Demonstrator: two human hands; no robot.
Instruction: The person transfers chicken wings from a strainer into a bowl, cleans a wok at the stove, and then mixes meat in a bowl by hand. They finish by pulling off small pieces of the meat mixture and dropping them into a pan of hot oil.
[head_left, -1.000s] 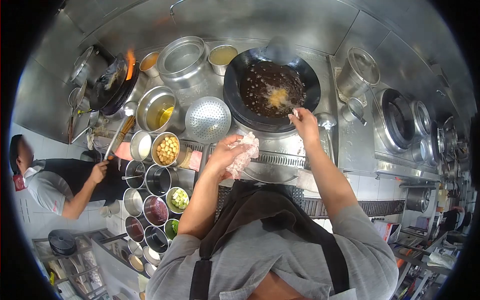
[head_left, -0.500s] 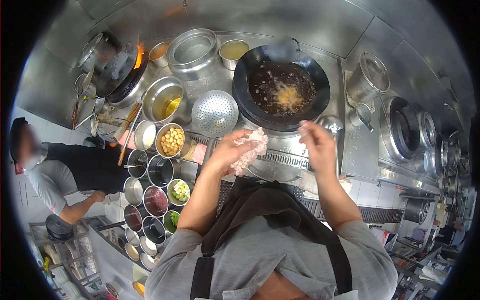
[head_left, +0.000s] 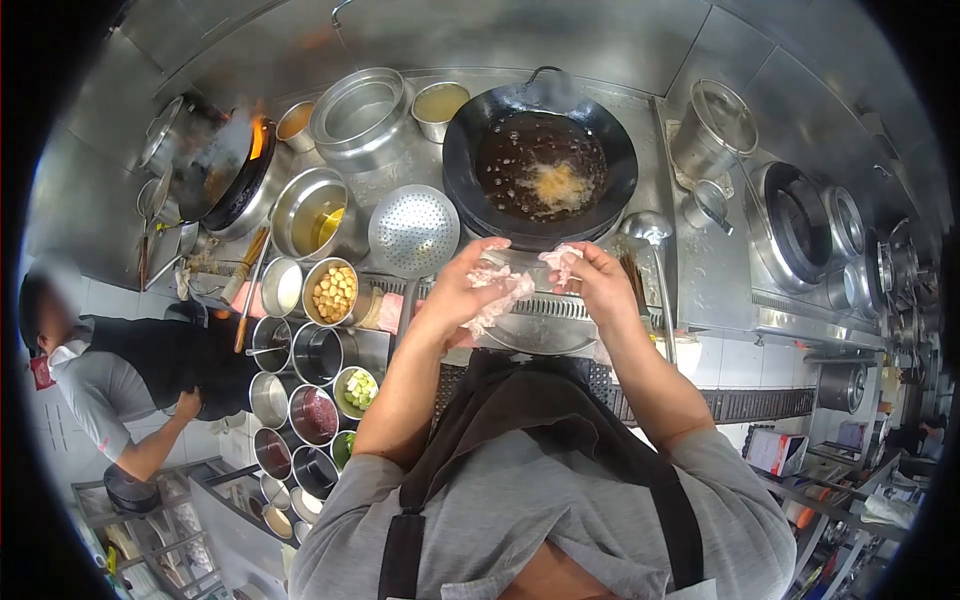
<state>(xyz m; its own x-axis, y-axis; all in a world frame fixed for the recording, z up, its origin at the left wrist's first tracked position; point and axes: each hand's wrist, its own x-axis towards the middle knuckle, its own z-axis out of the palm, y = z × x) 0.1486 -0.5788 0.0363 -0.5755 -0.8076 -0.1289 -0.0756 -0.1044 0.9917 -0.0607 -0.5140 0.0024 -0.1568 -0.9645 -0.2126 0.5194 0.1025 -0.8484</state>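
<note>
- The smooth steel desk (head_left: 428, 165) is carrying the cookware.
- The round, black wok (head_left: 620, 170) is holding dark, bubbling oil (head_left: 520, 150); wet food dropping from too high could be splattering bare skin.
- The round, perforated metal strainer (head_left: 414, 230) is lying beside the wok; a forearm could be knocking it.
- The left hand (head_left: 452, 298) and right hand (head_left: 606, 290) are working close together, near the wok.
- The soft, ragged pale clump (head_left: 500, 305) is resting in the left hand's loosely curling fingers; slack holding could be shedding shreds.
- Golden food (head_left: 560, 187) is frothing, lumpy; crowding could be sticking it together.
- The right fingers are pinching a small pale piece (head_left: 562, 263); slipperiness could be freeing it.
</note>
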